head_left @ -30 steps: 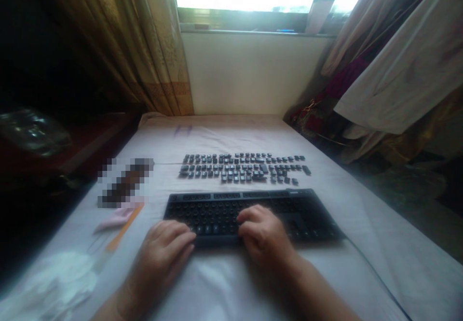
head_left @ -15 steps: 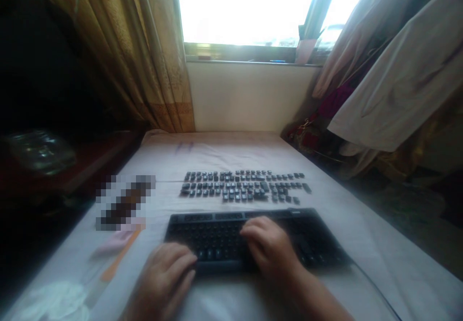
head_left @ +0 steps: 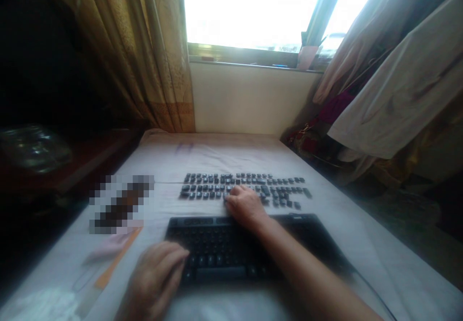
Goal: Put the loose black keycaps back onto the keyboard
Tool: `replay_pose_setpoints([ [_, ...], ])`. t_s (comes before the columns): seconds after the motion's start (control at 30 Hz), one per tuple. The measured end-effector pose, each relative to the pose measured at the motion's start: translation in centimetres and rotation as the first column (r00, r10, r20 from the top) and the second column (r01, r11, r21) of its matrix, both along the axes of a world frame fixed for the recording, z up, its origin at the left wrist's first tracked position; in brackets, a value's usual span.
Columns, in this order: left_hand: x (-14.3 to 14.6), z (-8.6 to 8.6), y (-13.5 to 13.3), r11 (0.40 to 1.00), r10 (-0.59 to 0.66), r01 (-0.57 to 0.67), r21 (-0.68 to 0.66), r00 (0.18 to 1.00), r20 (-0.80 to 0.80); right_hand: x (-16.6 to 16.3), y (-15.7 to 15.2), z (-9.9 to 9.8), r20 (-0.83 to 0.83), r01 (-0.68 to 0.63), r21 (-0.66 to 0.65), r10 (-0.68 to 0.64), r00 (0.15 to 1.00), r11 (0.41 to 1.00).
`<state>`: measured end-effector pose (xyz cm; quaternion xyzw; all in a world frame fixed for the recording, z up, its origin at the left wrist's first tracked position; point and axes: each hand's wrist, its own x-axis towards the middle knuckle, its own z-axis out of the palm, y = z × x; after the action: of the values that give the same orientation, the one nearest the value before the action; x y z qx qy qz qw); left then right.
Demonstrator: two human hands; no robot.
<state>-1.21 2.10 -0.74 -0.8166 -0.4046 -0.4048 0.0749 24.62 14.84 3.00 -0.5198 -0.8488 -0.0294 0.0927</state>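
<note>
A black keyboard (head_left: 220, 272) lies on the light cloth, many of its key positions bare and a few keycaps fitted in its lower left rows. My left hand (head_left: 155, 270) is at its front left corner, with curled fingers gripping the edge. Beyond the keyboard, loose black keycaps (head_left: 205, 188) are laid out in rows. My right hand (head_left: 248, 207) reaches over the keyboard to the nearer rows, its fingers bent and pinched together at a keycap. The hand covers part of these rows, and blur hides the exact contact at the fingertips.
Left of the keyboard lie an orange-handled tool (head_left: 117, 258), a pink cloth (head_left: 108, 248) and a pixelated patch. A cable (head_left: 372, 287) runs from the keyboard's right side. A curtain (head_left: 159, 60) and hanging clothes (head_left: 394, 89) flank the window.
My right hand has moved from above the middle of the keyboard forward to the rows of loose keycaps. My left hand has shifted slightly left, staying at the keyboard's corner.
</note>
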Motion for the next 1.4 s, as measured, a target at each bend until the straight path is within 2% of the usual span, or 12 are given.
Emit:
replay_pose_setpoints([
  [0.53, 0.1, -0.1, 0.0, 0.999, -0.002, 0.001, -0.049, 1.0, -0.005, 0.2, 1.1, 0.2, -0.015, 0.011, -0.079, -0.012, 1.0, 0.997],
  [0.73, 0.4, -0.1, 0.0, 0.997, -0.001, 0.003, -0.083, 1.0, 0.023, 0.0, 1.4, -0.3, -0.067, 0.018, -0.08, -0.023, 0.998, 0.997],
  [0.87, 0.7, 0.2, 0.0, 0.997, -0.007, 0.009, -0.073, 1.0, 0.021, 0.1, 1.1, 0.1, -0.126, 0.02, -0.072, -0.029, 0.992, 0.997],
  [1.03, 0.7, 0.5, -0.1, 0.996, -0.015, 0.016, -0.088, 1.0, 0.004, 0.9, -2.1, 1.4, -0.211, -0.01, -0.089, -0.01, 0.977, 0.996],
  [1.13, 0.9, 0.6, -0.1, 0.997, -0.025, 0.024, -0.079, 1.0, -0.016, 2.0, -5.3, 1.5, -0.35, -0.083, -0.132, 0.032, 0.936, 0.988],
  [1.27, 1.9, 1.0, -0.4, 0.996, -0.073, 0.07, -0.053, 0.995, -0.068, 3.2, -8.9, 0.6, -0.459, -0.139, -0.172, 0.046, 0.887, 0.975],
  [1.4, 3.4, 1.8, -0.8, 0.991, -0.132, 0.131, -0.019, 0.981, -0.144, 3.1, -10.8, -0.8, -0.508, -0.152, -0.21, 0.025, 0.861, 0.966],
])
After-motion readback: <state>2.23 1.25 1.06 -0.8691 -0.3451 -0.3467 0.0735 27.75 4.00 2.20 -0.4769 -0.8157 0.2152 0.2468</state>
